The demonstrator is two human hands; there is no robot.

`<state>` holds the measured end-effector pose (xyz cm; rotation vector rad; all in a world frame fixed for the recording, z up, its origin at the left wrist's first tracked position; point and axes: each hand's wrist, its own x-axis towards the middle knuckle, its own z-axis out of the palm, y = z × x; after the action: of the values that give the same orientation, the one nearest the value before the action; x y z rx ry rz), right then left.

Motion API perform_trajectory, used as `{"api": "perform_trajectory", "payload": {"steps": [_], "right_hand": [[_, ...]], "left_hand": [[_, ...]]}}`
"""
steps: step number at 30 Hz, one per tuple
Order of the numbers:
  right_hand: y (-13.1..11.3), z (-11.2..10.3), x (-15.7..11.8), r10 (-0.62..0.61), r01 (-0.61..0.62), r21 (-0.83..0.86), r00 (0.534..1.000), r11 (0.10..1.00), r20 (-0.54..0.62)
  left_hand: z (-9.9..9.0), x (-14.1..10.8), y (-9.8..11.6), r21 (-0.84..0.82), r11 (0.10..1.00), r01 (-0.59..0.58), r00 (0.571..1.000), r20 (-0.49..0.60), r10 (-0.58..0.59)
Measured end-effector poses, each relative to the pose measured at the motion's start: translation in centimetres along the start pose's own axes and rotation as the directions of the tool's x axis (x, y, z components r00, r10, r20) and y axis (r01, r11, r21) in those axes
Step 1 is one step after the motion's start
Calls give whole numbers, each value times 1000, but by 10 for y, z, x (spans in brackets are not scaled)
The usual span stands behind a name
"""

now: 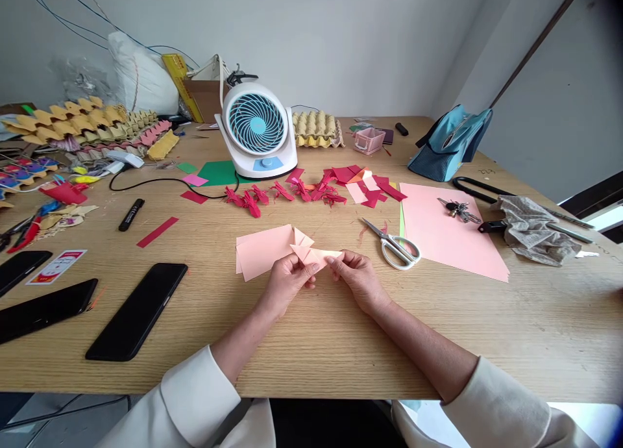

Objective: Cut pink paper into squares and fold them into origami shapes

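Between my two hands is a small folded piece of pink paper (pixel 318 256) with pointed corners. My left hand (pixel 288 280) pinches its left part between thumb and fingers. The right end is pinched by my right hand (pixel 357 276). Just behind my left hand lie flat pink paper sheets (pixel 263 250), with a small folded pink piece (pixel 302 236) at their right edge. White-handled scissors (pixel 396 247) rest to the right of my hands, blades pointing away to the left. A row of red folded-paper figures (pixel 282 191) lies farther back.
A white fan (pixel 257 126) stands at the back. Large pink sheets (pixel 448 240) bear keys (pixel 458 210) on the right, near a blue bag (pixel 450 143). Red scraps (pixel 345 175) lie behind the scissors. A black phone (pixel 139 311) and a marker (pixel 131 215) lie left.
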<state>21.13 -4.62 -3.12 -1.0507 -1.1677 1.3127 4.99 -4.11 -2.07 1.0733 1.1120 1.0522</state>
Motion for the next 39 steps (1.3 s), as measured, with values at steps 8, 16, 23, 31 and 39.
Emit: {"api": "perform_trajectory", "payload": {"steps": [8,16,23,31,39], "right_hand": [[0,1,-1,8,-8,-19,1000,1000,-12],[-1,1,0,10,-11,-17,999,1000,-32],[-1,3,-1,27,-27,4,998,1000,-53],[-2,2,-1,19,-20,-22,998,1000,-52],[-1,3,0,40,-41,-1,998,999,-58]], "left_hand": [[1,-1,1,5,1000,21,999,26,-21],[-1,0,-3,6,1000,24,998,59,-24],[1,-2,-3,4,999,53,997,63,-53],[0,0,-6,23,997,69,994,86,-71],[1,0,-4,-20,996,81,994,76,-80]]}}
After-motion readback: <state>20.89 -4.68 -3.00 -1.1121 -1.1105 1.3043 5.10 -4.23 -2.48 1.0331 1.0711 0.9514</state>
